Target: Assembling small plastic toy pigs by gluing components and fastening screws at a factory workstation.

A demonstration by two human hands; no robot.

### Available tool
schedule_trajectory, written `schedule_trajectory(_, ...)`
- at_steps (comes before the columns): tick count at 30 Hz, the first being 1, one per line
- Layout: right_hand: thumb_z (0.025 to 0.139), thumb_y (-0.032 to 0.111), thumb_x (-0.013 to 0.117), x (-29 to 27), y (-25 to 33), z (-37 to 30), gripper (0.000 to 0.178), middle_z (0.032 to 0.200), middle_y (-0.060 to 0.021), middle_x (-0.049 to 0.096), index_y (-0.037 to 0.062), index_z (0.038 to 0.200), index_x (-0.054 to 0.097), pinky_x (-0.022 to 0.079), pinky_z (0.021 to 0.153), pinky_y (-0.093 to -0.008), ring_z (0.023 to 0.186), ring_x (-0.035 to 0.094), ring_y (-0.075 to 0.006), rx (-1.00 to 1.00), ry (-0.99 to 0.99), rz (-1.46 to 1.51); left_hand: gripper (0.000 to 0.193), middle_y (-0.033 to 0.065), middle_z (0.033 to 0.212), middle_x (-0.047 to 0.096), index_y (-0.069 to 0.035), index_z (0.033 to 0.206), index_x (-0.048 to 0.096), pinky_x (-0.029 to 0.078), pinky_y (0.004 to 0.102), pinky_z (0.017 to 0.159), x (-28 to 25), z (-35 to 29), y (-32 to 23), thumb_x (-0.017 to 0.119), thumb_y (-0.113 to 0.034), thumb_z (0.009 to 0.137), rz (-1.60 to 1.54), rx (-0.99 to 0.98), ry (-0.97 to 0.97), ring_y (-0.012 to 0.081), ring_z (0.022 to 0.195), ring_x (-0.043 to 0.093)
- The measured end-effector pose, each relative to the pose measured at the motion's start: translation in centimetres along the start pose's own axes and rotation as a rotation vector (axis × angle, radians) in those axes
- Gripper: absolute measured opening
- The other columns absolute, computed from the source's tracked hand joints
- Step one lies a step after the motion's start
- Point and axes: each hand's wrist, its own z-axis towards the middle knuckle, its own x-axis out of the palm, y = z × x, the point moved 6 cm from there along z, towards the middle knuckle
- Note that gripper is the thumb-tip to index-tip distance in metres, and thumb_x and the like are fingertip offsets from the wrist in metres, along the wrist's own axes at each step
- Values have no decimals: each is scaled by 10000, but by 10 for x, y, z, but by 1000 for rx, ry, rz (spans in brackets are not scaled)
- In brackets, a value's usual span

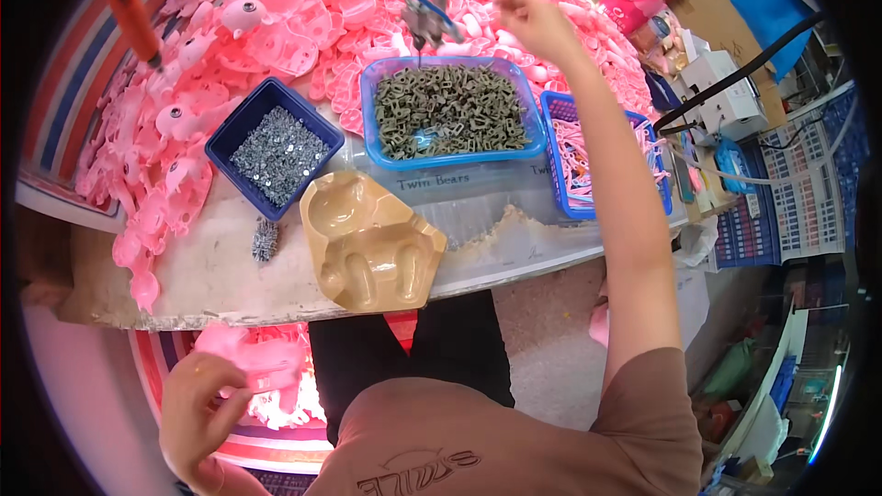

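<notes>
My left hand (202, 409) is low at the left, below the table edge, its fingers bent with a gap between thumb and fingers. Just beyond the fingertips is a blurred pink plastic toy part (248, 349), which looks apart from the hand. My right hand (537, 26) reaches over the far pile of pink plastic parts (358, 0), its fingers curled together; whatever they may hold is hidden. A tan moulded fixture (375, 243) with smooth hollows lies at the table's front edge. Under the table, more pink pieces lie in a striped bag (303, 450).
A navy tray (216, 149) holds screws, with a screw-covered clump (265, 241) beside it. A blue tub (450, 163) contains small dark green parts. Pink strips fill a blue basket (579, 213). A screwdriver machine (427, 14) hangs overhead; an orange-handled tool (133, 14) hangs left.
</notes>
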Motion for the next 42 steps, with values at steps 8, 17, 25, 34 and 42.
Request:
schedule_trajectory(8, 916, 160, 604, 35, -78, -22, 287, 1108, -172, 692, 87, 1187, 668, 509, 885, -347, 1016, 671, -251, 127, 38, -168, 429, 166, 1127, 633, -30, 1203, 601, 453, 411, 924, 17, -6, 38, 726, -145, 809, 120, -142, -189, 357, 1057, 586)
schedule_trajectory(17, 1003, 211, 511, 4, 8, -76, 300, 1080, -31, 656, 79, 1242, 635, 496, 818, -263, 944, 593, -97, 198, 626, 478, 503, 138, 1308, 582, -100, 1283, 572, 517, 414, 842, 81, 103, -63, 733, -112, 806, -35, 451, -170, 341, 1026, 622)
schedule_trajectory(25, 1001, 240, 541, 58, 93, -147, 301, 977, -49, 681, 16, 1193, 600, 533, 805, -305, 908, 644, -130, 222, 1182, 798, 441, 145, 1245, 615, -57, 1205, 628, 553, 371, 832, 122, 137, -105, 755, -32, 783, -130, 747, -419, 302, 1026, 650)
schedule_trajectory(34, 840, 50, 603, 64, -60, 5, 255, 1059, -172, 675, 107, 1079, 673, 510, 862, -435, 978, 639, -365, -34, 137, -416, 360, 134, 1164, 656, -49, 1123, 674, 571, 357, 784, 117, 103, -81, 760, -9, 775, -139, 626, -407, 288, 951, 676)
schedule_trajectory(42, 843, 202, 633, 63, -107, 33, 261, 1036, -176, 698, 99, 1078, 681, 516, 878, -436, 1002, 662, -348, 235, -170, -294, 353, 155, 1145, 668, -26, 1095, 677, 580, 331, 759, 115, 85, -52, 758, 36, 757, -200, 478, -512, 280, 918, 692)
